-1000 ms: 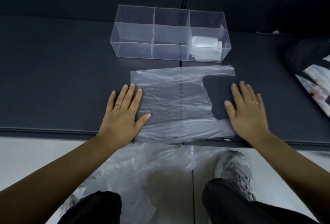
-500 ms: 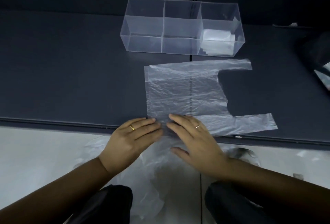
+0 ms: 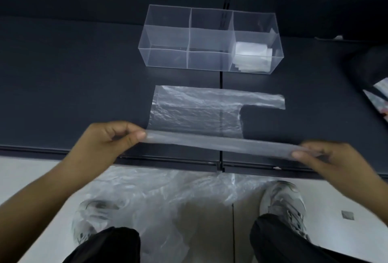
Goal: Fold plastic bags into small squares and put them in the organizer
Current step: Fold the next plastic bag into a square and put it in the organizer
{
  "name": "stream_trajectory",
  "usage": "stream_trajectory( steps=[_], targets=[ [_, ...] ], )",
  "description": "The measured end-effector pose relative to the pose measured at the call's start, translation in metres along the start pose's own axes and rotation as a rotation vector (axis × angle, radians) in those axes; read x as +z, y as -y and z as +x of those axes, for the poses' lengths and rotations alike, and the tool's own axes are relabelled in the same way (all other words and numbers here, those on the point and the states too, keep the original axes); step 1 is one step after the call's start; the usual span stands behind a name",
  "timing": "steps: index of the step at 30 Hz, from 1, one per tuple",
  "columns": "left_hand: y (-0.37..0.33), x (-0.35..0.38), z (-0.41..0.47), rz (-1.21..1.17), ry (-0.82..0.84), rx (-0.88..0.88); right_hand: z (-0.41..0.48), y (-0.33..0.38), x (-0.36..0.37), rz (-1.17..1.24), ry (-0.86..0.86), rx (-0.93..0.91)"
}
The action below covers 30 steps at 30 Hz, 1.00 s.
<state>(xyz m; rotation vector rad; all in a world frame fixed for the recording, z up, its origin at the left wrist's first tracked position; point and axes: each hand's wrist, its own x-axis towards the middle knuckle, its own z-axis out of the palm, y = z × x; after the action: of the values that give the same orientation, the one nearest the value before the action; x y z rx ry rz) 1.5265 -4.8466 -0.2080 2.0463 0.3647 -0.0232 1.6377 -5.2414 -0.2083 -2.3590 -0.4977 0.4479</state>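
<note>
The left hand (image 3: pixel 105 145) and right hand (image 3: pixel 327 160) each pinch, with curled fingers, one end of the raised near edge of the plastic bag (image 3: pixel 195 113). The rest of it lies flat on the worktop (image 3: pixel 73 95), just near of the organizer (image 3: pixel 168 38), whose right compartment holds folded bags (image 3: pixel 252 57).

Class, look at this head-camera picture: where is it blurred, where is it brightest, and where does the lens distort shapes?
Head view: motion blur smears the right hand, the left hand and the lifted edge of the plastic bag; the shoes are soft too. Same view: the floor is brightest, the table dark; the organizer walls splay outward.
</note>
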Motion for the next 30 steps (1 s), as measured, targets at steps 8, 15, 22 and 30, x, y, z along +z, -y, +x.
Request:
stream_trajectory(
  steps=[8,15,22,30],
  targets=[
    [0.002,0.005,0.088,-0.112,-0.057,-0.123,0.070,-0.013,-0.025,0.341,-0.116,0.155],
    [0.021,0.027,0.127,0.112,-0.157,-0.135,0.122,-0.038,0.002,0.177,-0.262,0.307],
    [0.005,0.043,0.106,0.534,-0.449,0.292,0.130,-0.037,0.010,-0.005,-0.338,0.311],
    [0.022,0.083,0.080,0.808,0.097,0.337,0.123,-0.004,0.013,-0.211,-0.392,0.339]
  ],
)
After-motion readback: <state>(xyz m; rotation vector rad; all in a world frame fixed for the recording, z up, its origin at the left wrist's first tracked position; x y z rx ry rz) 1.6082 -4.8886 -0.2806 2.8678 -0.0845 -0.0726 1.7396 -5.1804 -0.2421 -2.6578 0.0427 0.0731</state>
